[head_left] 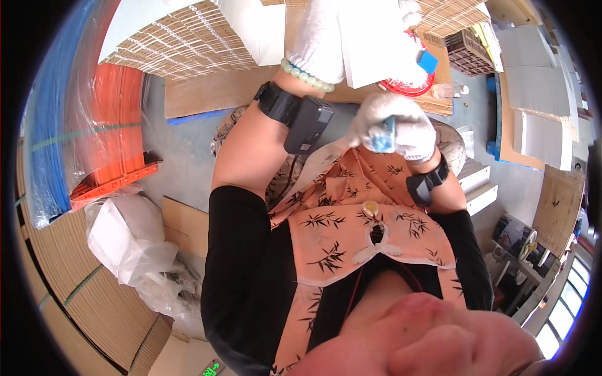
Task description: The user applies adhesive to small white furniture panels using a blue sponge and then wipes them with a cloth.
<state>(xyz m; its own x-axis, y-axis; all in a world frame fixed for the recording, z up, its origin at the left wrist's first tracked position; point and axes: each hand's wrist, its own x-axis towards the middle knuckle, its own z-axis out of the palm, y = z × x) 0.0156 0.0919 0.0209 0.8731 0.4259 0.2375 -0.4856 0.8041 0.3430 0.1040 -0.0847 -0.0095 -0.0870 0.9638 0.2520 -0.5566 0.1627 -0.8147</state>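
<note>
My left hand (318, 41), in a white knit glove, reaches up to the top edge and lies against a white box-like panel (360, 47). Its fingers are hidden or outside the picture. My right hand (404, 125), also gloved, is closed around a small blue piece with whitish smears (381, 136), held in front of my apron; its kind is unclear. Just beyond that hand sits a round red tray (411, 93) with white material in it and a blue block (427, 61) at its right side. A bit of white knit (411, 12) shows beside the panel; whose it is, I cannot tell.
Stacks of white boards (182, 44) stand on the brown work table (207, 94). A clear bottle (448, 91) lies at its right edge. To the left are an orange plastic-wrapped stack (119, 125) and bagged white material (132, 238). More white stacks (539, 81) stand right.
</note>
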